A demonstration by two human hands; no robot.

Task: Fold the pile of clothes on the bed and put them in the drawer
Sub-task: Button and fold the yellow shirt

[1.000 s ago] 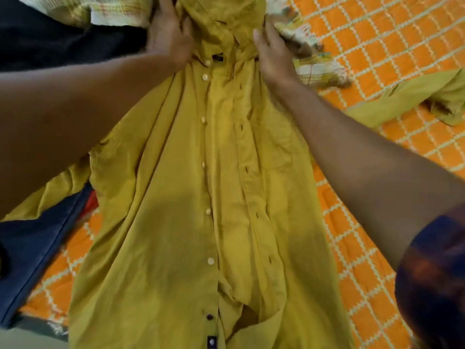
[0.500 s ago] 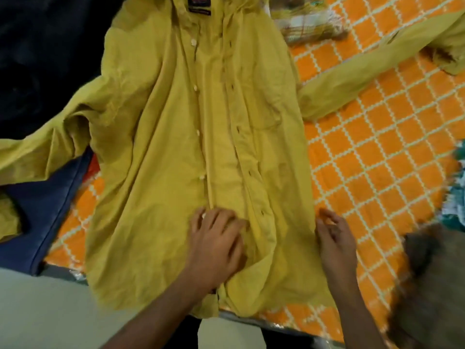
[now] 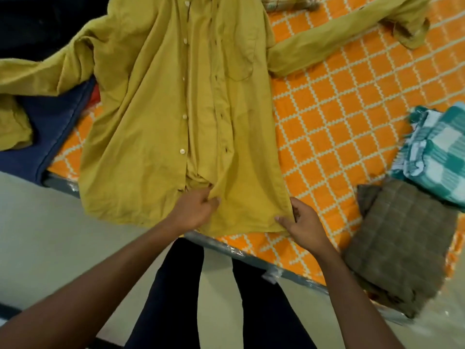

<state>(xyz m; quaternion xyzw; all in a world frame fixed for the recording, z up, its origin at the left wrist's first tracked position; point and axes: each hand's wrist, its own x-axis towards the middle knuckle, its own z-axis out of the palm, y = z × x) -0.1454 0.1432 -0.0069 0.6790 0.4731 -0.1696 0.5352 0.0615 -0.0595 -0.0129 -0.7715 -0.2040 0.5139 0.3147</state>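
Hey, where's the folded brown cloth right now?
Head view, lower right: the brown cloth lies at the near edge of the bed, just in front of the teal checked cloth, right of the right hand.

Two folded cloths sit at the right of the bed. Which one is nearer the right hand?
The brown checked cloth, at the bed's near edge beside the right hand gripping the mustard shirt; the teal-and-white checked cloth lies farther back.

yellow shirt point(image 3: 161, 102) spread on bed point(image 3: 334, 122), both hands gripping hem
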